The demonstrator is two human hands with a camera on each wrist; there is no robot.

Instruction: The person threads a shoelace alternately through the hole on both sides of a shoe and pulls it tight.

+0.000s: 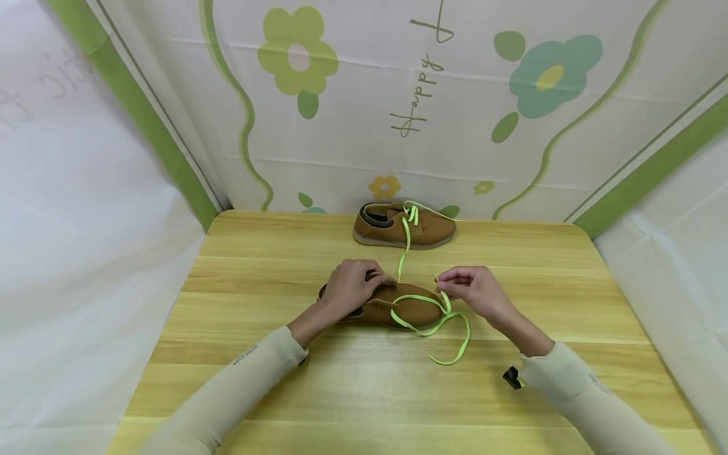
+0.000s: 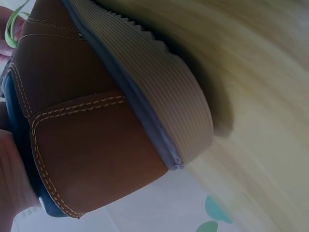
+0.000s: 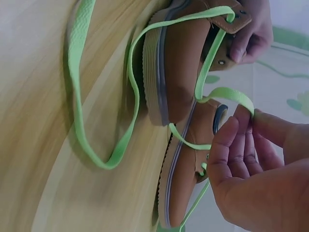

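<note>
A brown lace-up shoe lies on the wooden table with its toe pointing right. My left hand lies over its opening and pinches the far eyelet flap between thumb and fingers. A bright green shoelace runs through an eyelet of the near flap. To the right of the toe, my right hand pinches one part of that lace, and a loose end curls on the table. In the left wrist view, the shoe's heel fills much of the picture.
A second brown shoe with green laces stands behind, close to the table's back edge; one lace hangs toward the front shoe. White printed cloth rises behind the table and at both sides.
</note>
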